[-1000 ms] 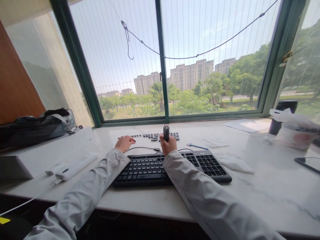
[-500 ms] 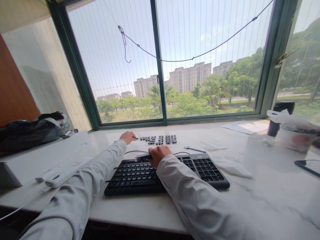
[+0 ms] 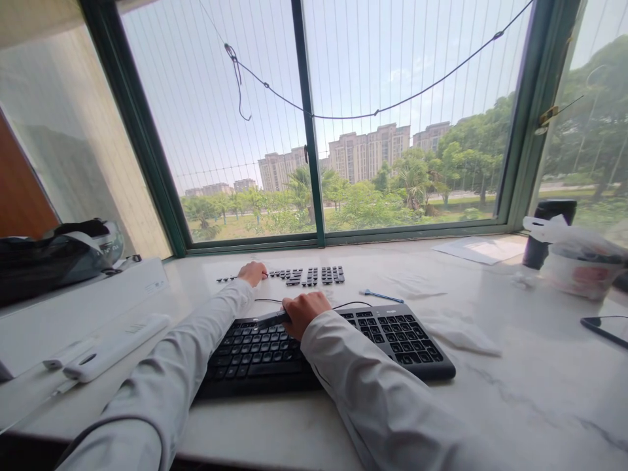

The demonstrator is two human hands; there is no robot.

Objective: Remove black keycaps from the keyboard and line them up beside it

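My left hand [image 3: 252,273] reaches to the back of the table, its fingers pinched at a small dark keycap beside the laid-out black keycaps [image 3: 333,275]. My right hand [image 3: 308,313] is closed around a slim dark tool [image 3: 271,319], held above the keyboard with its tip pointing left. Beneath lies the black keyboard [image 3: 275,369]; its number pad [image 3: 407,333] shows open key sockets with the caps off. My right forearm covers the keyboard's middle, and my left sleeve crosses its left end.
A blue stick-like tool [image 3: 383,296] lies behind the keyboard. Thin white plastic [image 3: 464,333] is to its right. Further right are a bagged tub [image 3: 581,268], a dark cylinder [image 3: 537,245] and a phone [image 3: 608,327]. A long white box [image 3: 83,301] and a white power strip [image 3: 115,347] stand left.
The tool in my right hand has turned slightly and shifted left with the hand. My left hand stays by the keycaps, moved a little. The view has shifted slightly.
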